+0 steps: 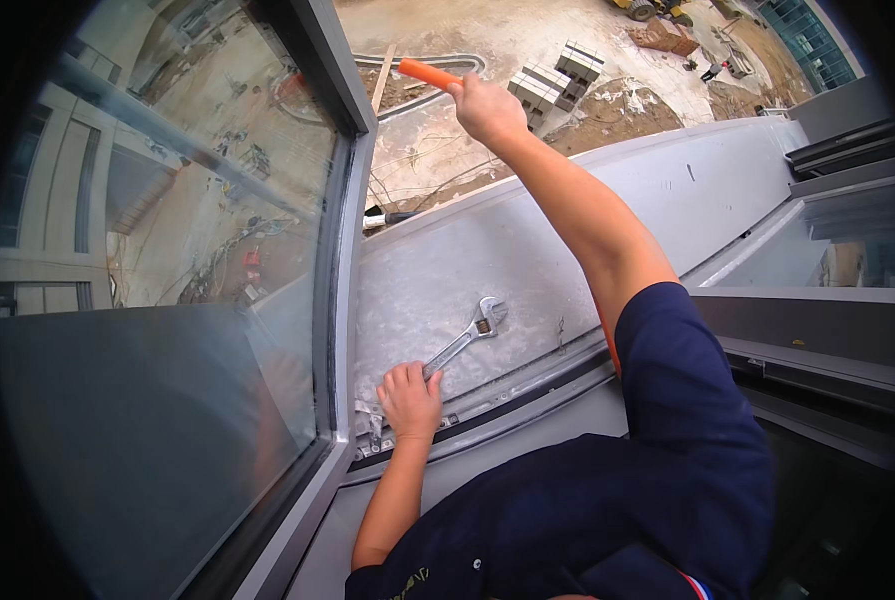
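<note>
An orange bar or tube (423, 72) is gripped in my right hand (485, 108), held out through the open window, with the ground far below behind it. A strip of similar orange shows beside my upper arm; whether it joins the bar I cannot tell. My left hand (410, 404) rests on the grey ledge (627, 220), closed on the handle end of a silver adjustable wrench (459, 342), whose jaw lies toward the right. Beside that hand are small metal fittings (370, 425) along the window track (472, 410).
An open glazed sash (187, 380) stands at my left, another frame (807, 320) at my right. Beyond the ledge's edge is a drop to a building site with stacked blocks (552, 85), a yellow machine (639, 8) and a small distant person (709, 72).
</note>
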{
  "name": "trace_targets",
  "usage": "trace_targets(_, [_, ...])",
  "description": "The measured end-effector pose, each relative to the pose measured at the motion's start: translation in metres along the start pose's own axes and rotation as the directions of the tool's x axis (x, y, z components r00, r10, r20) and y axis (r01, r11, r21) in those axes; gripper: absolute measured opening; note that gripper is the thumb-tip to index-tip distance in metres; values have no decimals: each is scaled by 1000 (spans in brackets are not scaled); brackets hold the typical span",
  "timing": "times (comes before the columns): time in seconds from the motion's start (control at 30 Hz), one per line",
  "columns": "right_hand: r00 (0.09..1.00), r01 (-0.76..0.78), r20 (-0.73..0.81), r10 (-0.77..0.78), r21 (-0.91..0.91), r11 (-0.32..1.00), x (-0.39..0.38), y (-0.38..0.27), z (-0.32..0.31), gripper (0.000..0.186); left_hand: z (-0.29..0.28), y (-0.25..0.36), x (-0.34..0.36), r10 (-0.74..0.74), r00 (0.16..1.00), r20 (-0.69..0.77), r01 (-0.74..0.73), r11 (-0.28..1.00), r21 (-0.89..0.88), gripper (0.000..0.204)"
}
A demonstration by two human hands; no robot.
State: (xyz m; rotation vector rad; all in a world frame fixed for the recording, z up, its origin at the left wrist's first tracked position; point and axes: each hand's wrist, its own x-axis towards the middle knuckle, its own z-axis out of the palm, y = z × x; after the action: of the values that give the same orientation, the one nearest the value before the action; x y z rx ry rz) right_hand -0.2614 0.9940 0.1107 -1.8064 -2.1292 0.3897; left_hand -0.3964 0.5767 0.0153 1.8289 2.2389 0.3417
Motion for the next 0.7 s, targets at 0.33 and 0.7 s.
trace_targets(0.33, [876, 200, 477, -64, -239, 950, 47, 14, 117, 40, -1, -1, 5, -7, 1000, 3, 7, 1000, -21, 31])
trace_targets(0.7, [526, 453, 845, 92, -370, 811, 35, 99, 227, 28, -1, -4, 8, -33, 998, 47, 35, 999, -42, 33])
